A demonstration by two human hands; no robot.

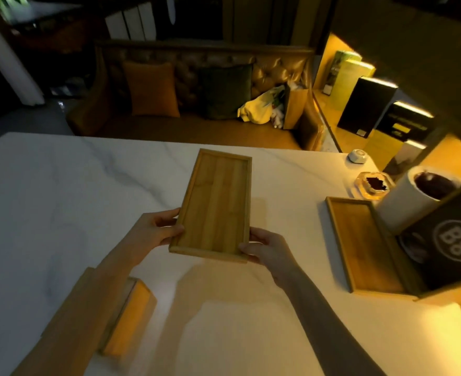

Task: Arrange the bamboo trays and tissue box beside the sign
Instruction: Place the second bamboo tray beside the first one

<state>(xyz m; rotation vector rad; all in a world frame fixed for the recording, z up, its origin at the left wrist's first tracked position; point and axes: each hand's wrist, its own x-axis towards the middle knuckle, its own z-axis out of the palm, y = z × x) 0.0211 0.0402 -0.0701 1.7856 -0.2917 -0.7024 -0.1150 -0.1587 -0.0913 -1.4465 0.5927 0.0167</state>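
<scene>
I hold a rectangular bamboo tray (215,204) above the middle of the white marble table (61,191). My left hand (156,232) grips its near left corner and my right hand (264,248) grips its near right corner. A second bamboo tray (362,245) lies flat at the right, touching the dark "88" sign (451,240), which leans partly over it. A wooden tissue box (131,318) sits near the front left, partly hidden under my left forearm.
A white cylindrical holder (411,202) stands behind the sign, with a glass ashtray (373,185) and a small white round device (357,156) beyond it. A leather sofa with cushions (196,90) runs along the table's far edge. Boxes fill a lit shelf (365,104) at the right.
</scene>
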